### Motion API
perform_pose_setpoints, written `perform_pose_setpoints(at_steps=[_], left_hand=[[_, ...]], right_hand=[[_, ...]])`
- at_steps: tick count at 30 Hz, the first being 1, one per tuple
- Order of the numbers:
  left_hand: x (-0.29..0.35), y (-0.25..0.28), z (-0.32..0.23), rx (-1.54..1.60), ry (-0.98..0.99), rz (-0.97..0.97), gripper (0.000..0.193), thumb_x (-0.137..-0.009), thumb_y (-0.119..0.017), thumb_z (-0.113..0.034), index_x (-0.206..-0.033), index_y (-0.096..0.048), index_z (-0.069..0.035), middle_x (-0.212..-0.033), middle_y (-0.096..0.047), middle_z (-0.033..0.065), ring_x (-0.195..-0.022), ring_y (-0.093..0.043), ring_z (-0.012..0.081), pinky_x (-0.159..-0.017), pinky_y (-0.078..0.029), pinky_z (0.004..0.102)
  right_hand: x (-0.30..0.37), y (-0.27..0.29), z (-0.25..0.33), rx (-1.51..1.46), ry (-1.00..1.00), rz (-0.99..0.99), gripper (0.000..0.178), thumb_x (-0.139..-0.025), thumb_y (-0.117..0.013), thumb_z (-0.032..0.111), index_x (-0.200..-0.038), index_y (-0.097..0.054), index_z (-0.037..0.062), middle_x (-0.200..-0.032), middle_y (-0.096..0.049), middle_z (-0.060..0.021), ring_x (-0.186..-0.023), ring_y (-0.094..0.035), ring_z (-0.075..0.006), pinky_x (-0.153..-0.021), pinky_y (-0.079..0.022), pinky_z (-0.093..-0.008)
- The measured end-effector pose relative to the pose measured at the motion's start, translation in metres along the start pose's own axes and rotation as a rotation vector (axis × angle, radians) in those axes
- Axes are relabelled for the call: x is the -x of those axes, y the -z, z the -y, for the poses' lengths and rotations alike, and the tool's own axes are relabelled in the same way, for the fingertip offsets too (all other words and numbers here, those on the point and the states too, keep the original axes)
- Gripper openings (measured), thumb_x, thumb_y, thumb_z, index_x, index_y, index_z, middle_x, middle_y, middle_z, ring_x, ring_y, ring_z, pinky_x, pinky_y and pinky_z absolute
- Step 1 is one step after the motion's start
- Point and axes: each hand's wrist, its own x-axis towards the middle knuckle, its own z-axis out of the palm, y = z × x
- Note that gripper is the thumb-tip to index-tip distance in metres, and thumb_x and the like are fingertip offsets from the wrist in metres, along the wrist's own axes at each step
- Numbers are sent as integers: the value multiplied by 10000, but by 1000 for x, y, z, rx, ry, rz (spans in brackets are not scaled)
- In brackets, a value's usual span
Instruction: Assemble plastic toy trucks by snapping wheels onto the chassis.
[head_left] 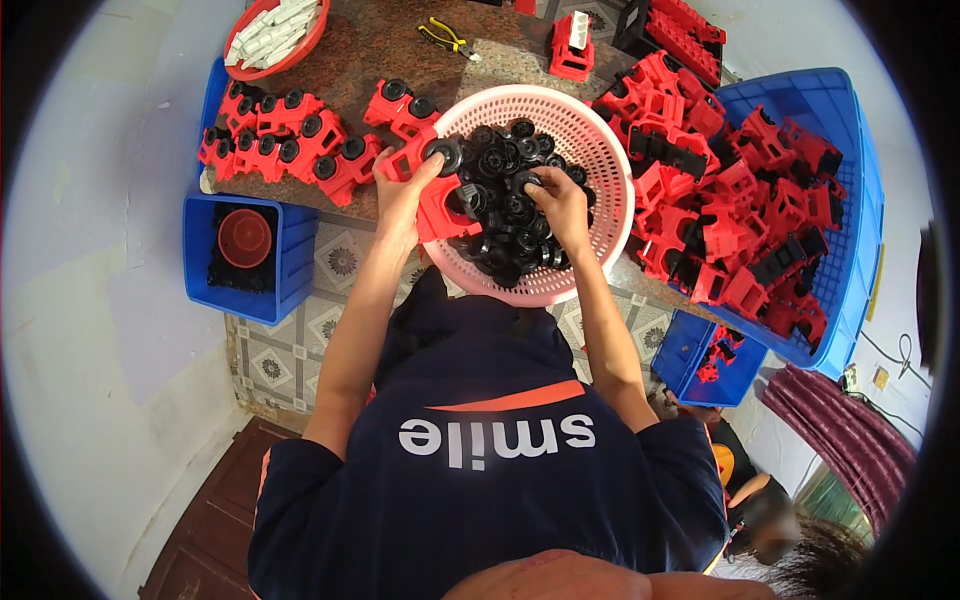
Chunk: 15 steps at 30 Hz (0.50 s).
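Holding a red plastic toy body [440,212] over the near left edge of a pink basket [600,150], the left hand [403,195] has its fingers wrapped around the part, with a black wheel [441,154] sitting just above the fingertips at the top of the piece. The right hand [560,205] reaches down into the basket, its fingers curled narrow and pinching at one of the loose black wheels [505,165] that fill the basket's middle; whether it has one fully gripped cannot be told.

The basket stands on a brown worktop [370,50], right in front of the person. To its left, on the worktop, lies a row of red toy bodies with wheels fitted [285,140]. To its right a heap of red parts without wheels [720,190] spills from the worktop into a big blue crate [850,130]. At the far left corner sits a red bowl of white pieces [275,35], and a pair of yellow-handled pliers [447,38] lies near the far edge, with a single red part [572,45] beside them.

Below the worktop's left end a blue box [240,255] holds a small red pot [245,238] on dark pieces. A smaller blue box [705,355] with a few red bits stands low on the right.
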Motion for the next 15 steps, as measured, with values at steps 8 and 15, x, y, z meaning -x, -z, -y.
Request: perform_pose_setpoints(at_steps=[8, 15], left_hand=[[10, -49, 3, -150, -80, 123, 992, -723, -850, -96, -1428, -153, -41, -1286, -507, 153, -1149, -566, 245, -955, -511, 411], [10, -29, -2, -96, 15, 383, 936, -799, -760, -50, -1516, -161, -88, -1430, -415, 138, -1274, -474, 253, -1050, -434, 409]], right_hand=[[41, -11, 48, -124, 69, 139, 238, -805, -771, 70, -976, -614, 19, -866, -660, -29, -753, -625, -111, -707, -517, -249], [49, -20, 46, -524, -102, 258, 667, -805, -735, 242, -1355, -416, 40, -1243, -521, -165, -1138, -533, -255, -993, -423, -372]])
